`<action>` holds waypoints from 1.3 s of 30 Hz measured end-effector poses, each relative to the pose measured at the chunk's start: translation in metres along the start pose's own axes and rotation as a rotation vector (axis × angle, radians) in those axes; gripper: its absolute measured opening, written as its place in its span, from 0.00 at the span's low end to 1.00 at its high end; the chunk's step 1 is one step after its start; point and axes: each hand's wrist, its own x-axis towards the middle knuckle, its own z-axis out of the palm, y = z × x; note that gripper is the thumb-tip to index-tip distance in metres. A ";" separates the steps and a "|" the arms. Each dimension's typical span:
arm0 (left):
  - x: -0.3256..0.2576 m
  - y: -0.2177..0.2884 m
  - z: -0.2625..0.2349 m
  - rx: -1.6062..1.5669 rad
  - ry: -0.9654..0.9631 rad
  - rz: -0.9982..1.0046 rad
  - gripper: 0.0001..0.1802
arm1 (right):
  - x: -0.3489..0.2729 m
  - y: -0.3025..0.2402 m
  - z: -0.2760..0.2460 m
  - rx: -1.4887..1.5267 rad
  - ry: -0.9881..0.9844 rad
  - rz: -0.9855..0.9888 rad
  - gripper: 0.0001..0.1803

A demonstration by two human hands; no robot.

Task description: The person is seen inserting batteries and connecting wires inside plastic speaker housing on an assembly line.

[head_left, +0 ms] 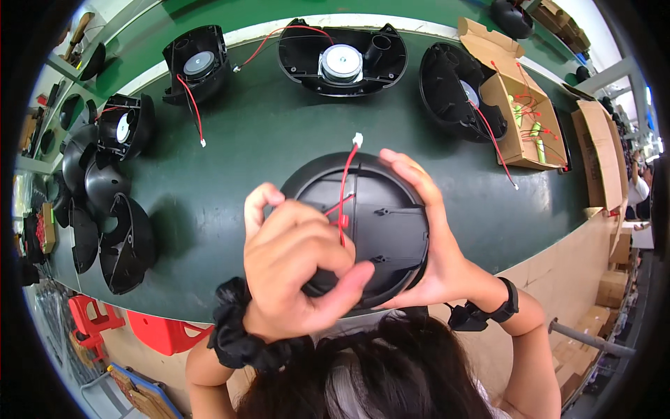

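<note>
A round black plastic speaker housing [392, 241] is held near the front edge of the green table. My right hand [443, 255] grips it around its right side, thumb and fingers on the rim. Over its left part lies my left hand [300, 262], fingers curled inward and the index knuckle raised; what the fingertips pinch is hidden beneath them. A red wire [345, 174] rises from beside those fingers to a white connector [358, 138] past the far rim. A small red plug [343, 221] shows by the fingers.
Open black speaker shells with drivers, such as the middle shell [382, 66], stand along the table's far side. On the right, a cardboard box [506, 129] holds green battery cells with red leads. Black shell pieces [105, 185] pile up at left. Red stools [164, 332] stand below the edge.
</note>
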 end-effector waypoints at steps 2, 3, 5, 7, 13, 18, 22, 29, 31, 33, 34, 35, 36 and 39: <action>0.002 -0.004 0.001 -0.045 -0.005 -0.012 0.11 | -0.003 0.001 0.004 -0.017 0.051 0.006 0.67; 0.002 -0.003 0.000 -0.005 -0.002 0.011 0.11 | -0.001 0.002 0.001 -0.001 0.023 0.003 0.68; -0.001 0.000 0.001 0.003 0.003 0.015 0.11 | 0.001 0.001 -0.004 0.026 -0.042 0.019 0.68; -0.002 0.002 -0.001 -0.022 0.008 0.011 0.12 | 0.004 0.004 -0.012 0.155 -0.111 0.023 0.67; -0.002 -0.002 -0.004 -0.141 -0.023 0.015 0.14 | 0.026 0.024 -0.034 0.373 -0.066 0.098 0.35; -0.004 0.004 -0.003 -0.155 -0.063 0.024 0.14 | 0.049 0.022 -0.005 0.607 -0.151 0.097 0.37; -0.006 0.003 -0.001 -0.118 -0.048 0.039 0.13 | 0.053 0.018 -0.011 0.589 -0.252 0.130 0.36; -0.015 -0.020 0.011 -0.152 0.392 0.097 0.20 | 0.049 0.020 -0.009 0.604 -0.051 0.146 0.31; -0.028 -0.027 0.006 -0.188 0.355 -0.022 0.39 | 0.047 0.020 -0.008 0.597 0.001 0.134 0.31; -0.032 -0.015 -0.003 -0.172 0.148 -0.131 0.63 | 0.044 0.022 -0.004 0.613 0.048 0.132 0.33; -0.035 0.001 -0.004 -0.116 0.015 -0.197 0.76 | 0.044 0.021 -0.002 0.619 0.056 0.126 0.32; -0.042 0.008 0.004 -0.253 -0.010 -0.315 0.83 | 0.045 0.020 0.000 0.625 0.065 0.121 0.32; -0.042 0.007 0.011 -0.225 0.032 -0.325 0.81 | 0.045 0.020 0.002 0.625 0.078 0.118 0.32; -0.045 0.005 0.025 -0.133 0.113 -0.353 0.78 | 0.042 0.013 0.001 0.545 0.084 0.186 0.37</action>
